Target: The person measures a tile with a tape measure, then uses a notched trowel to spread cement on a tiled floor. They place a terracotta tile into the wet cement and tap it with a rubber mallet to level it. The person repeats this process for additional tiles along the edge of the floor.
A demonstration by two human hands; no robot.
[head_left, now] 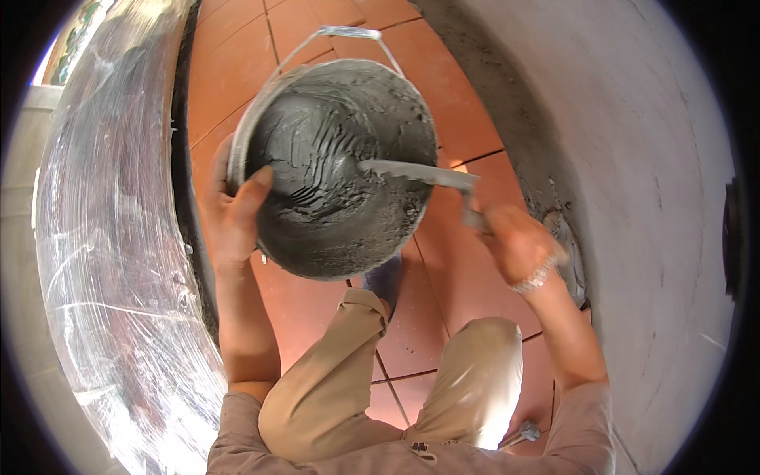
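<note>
A bucket (pixel 332 229) of wet grey mortar (pixel 309 142) is tilted toward me in the middle of the view, its wire handle (pixel 348 32) raised at the far side. My left hand (pixel 237 210) grips the left rim, thumb over the inside edge. My right hand (pixel 511 241) is closed on the handle of a metal trowel (pixel 427 172), whose blade reaches over the right rim into the mortar, its tip hidden there.
Orange floor tiles (pixel 467 95) lie under my bent legs (pixel 324 372). A plastic-wrapped panel (pixel 111 237) runs along the left. A pale wall (pixel 649 237) with a mortar-smeared base (pixel 507 95) curves along the right. A small metal object (pixel 529 431) lies at lower right.
</note>
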